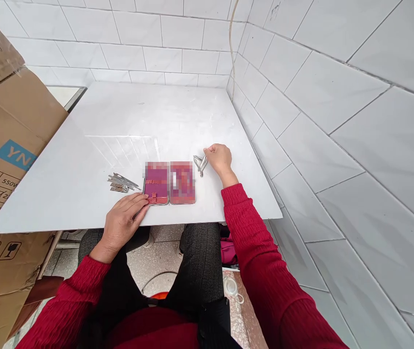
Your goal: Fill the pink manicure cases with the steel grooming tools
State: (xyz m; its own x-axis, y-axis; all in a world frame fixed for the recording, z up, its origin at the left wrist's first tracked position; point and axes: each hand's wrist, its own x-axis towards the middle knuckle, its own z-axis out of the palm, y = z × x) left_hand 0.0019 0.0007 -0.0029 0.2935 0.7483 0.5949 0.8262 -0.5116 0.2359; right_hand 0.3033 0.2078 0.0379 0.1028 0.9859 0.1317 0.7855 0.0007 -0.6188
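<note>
A red manicure case (157,199) lies unfolded on the white table, with a purple lining and a row of small loops; parts of it are blurred. My left hand (125,218) grips its lower left corner with the fingertips. Just right of the case, my right hand (219,157) is closed on one handle of small silver cuticle nippers (201,167), whose jaws point down towards the tabletop. Left of the case is a loose pile of metal manicure tools (123,182), with nail clippers (119,188) among them.
The white table (178,116) reaches back to a tiled wall (163,58), with another tiled wall (323,145) close on the right. A large cardboard box (7,145) stands along the left side. A thin cable (231,48) hangs in the back corner.
</note>
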